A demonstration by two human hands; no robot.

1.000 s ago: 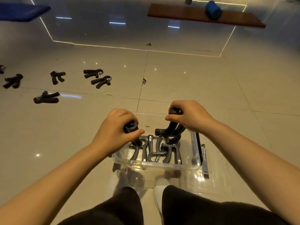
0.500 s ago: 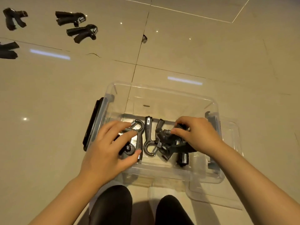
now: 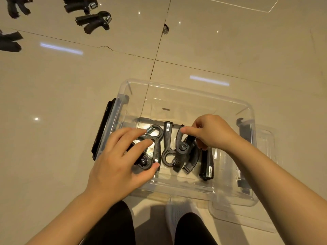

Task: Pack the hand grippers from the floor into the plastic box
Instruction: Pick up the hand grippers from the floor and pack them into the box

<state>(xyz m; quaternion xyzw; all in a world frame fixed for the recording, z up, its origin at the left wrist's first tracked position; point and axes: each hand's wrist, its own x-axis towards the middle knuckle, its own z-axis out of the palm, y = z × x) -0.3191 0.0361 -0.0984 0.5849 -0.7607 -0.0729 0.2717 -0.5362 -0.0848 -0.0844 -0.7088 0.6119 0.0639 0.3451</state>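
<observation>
Setting grippers into the box, I judge them stiff, light and snag-prone; the handles are the place to hold. My left hand rests fingers loosely on one, my right hand pinches another. The far half is free; more wait on the floor.
</observation>
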